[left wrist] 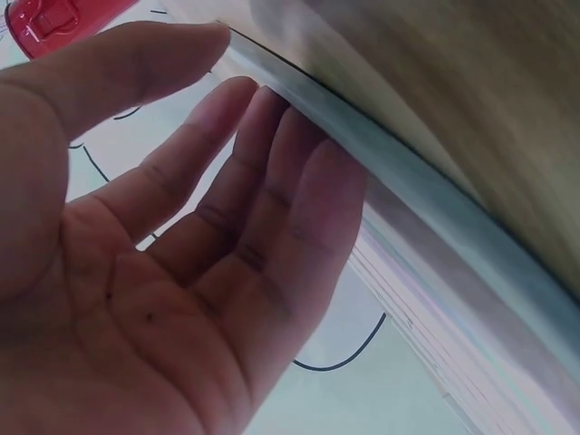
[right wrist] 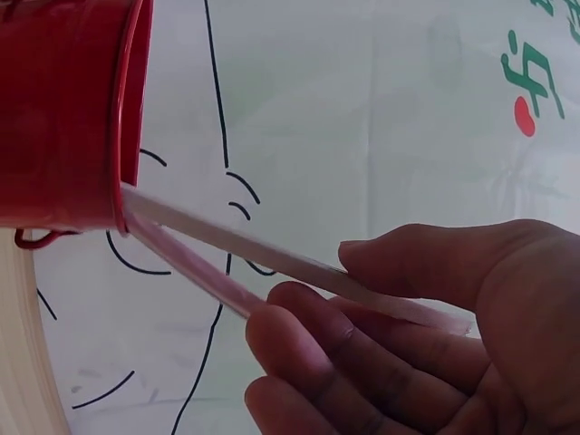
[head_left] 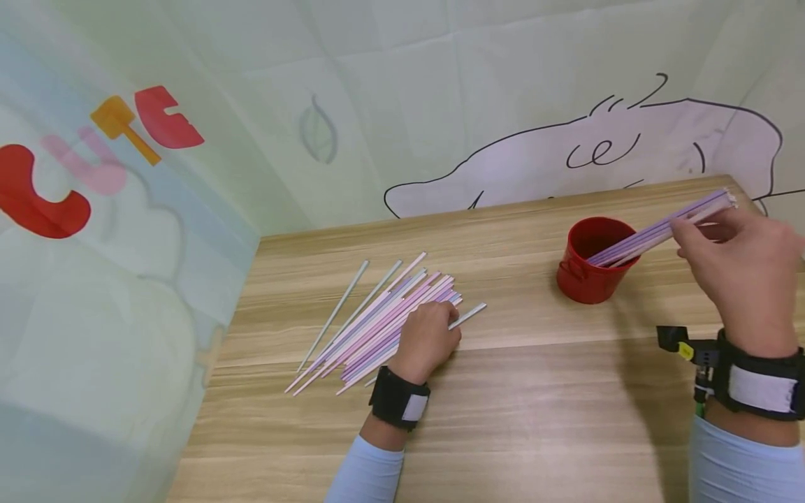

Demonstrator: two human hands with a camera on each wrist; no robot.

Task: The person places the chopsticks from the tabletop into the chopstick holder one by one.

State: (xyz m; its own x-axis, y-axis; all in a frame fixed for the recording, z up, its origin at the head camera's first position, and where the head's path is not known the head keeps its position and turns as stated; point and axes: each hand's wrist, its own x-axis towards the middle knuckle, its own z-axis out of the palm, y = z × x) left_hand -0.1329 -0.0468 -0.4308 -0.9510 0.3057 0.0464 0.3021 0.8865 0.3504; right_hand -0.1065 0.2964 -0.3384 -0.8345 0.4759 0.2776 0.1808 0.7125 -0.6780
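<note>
Pink and purple sticks (head_left: 660, 227) slant out of a red bucket (head_left: 588, 279), their lower ends inside it. My right hand (head_left: 748, 265) holds their upper part between thumb and fingers; the right wrist view shows the thumb on a pale stick (right wrist: 272, 254). On the table, my left hand (head_left: 428, 339) rests at the right side of a loose pile of pink, purple and pale sticks (head_left: 383, 314). In the left wrist view its curved fingertips (left wrist: 331, 172) touch a grey-green stick (left wrist: 408, 186), with the thumb apart from them.
Two grey-green sticks, one at the far left (head_left: 333, 314), lie along the pile's left side. The wooden table (head_left: 534, 419) meets a printed cloth (head_left: 390, 105) along its back and left edges. The bucket stands toward the back right.
</note>
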